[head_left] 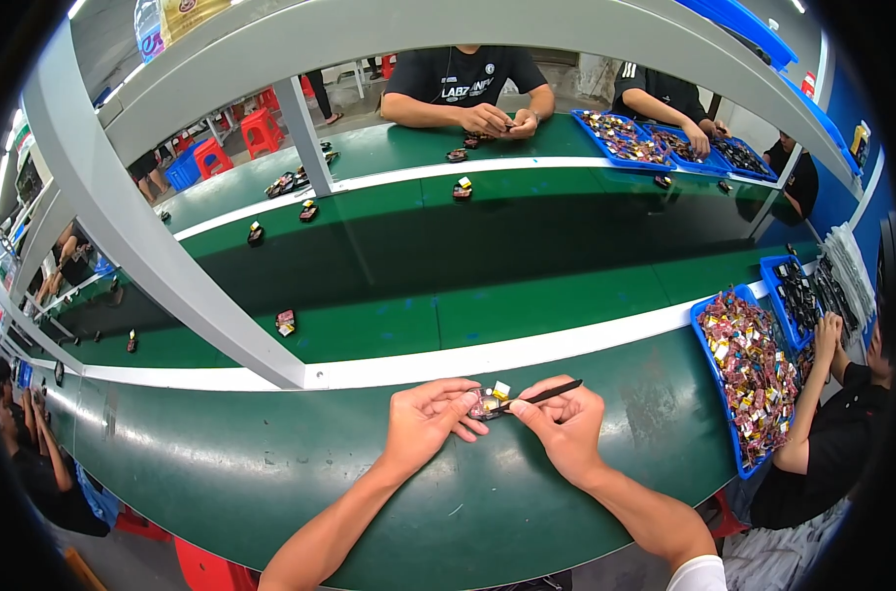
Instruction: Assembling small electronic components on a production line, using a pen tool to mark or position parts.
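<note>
My left hand (pixel 421 422) pinches a small electronic assembly (pixel 486 403) between thumb and fingers, above the green bench. The piece looks reddish and dark, with a yellow-and-white tab (pixel 502 390) standing up at its far side. Held like a pen in my right hand (pixel 571 429) is a slim black stick-like tool (pixel 554 392). Its tip reaches the right side of the assembly; whether it touches is too small to tell. My fingers hide part of the piece.
A blue tray (pixel 731 433) piled with similar small parts stands to my right, beside another person's arms (pixel 810 404). Beyond the white rail runs a green conveyor belt (pixel 527 315) with scattered units (pixel 286 322). A grey frame post (pixel 172 246) rises at left. People work opposite.
</note>
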Demonstrator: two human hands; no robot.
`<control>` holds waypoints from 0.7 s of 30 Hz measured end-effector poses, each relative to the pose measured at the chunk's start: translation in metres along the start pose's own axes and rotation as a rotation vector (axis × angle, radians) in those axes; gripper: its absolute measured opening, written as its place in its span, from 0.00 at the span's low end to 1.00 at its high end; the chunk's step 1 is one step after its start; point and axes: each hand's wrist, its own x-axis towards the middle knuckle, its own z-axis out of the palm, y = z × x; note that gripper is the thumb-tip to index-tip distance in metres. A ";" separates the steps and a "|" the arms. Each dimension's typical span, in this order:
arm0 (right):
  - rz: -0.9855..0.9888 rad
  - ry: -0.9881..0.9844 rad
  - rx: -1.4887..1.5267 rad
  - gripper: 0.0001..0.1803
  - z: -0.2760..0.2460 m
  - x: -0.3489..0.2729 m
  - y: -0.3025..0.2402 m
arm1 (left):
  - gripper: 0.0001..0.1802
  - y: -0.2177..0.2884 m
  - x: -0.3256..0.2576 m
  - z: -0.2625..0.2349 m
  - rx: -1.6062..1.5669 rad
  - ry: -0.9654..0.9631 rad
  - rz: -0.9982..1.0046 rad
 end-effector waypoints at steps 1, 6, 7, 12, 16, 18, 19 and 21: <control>-0.042 -0.024 -0.043 0.08 -0.001 -0.001 -0.002 | 0.15 0.000 0.000 0.000 0.008 -0.015 -0.009; -0.129 -0.046 -0.097 0.07 -0.002 -0.003 0.000 | 0.15 0.000 0.001 -0.002 -0.012 -0.054 -0.034; -0.138 -0.042 -0.118 0.07 -0.001 -0.003 0.000 | 0.15 0.001 0.001 -0.003 -0.011 -0.068 -0.045; -0.192 -0.062 -0.228 0.07 -0.002 -0.002 -0.004 | 0.15 0.001 0.001 -0.001 -0.008 -0.067 -0.035; -0.232 -0.054 -0.289 0.07 -0.002 -0.002 -0.003 | 0.15 0.000 0.002 -0.001 -0.016 -0.057 -0.033; -0.235 -0.054 -0.306 0.07 -0.002 -0.002 -0.003 | 0.15 -0.001 0.003 0.000 -0.019 -0.051 -0.032; -0.225 -0.052 -0.297 0.07 -0.001 -0.002 -0.004 | 0.15 0.000 0.003 0.000 -0.020 -0.048 -0.024; -0.215 -0.050 -0.288 0.07 0.000 -0.002 -0.004 | 0.15 0.000 0.002 0.000 -0.020 -0.046 -0.016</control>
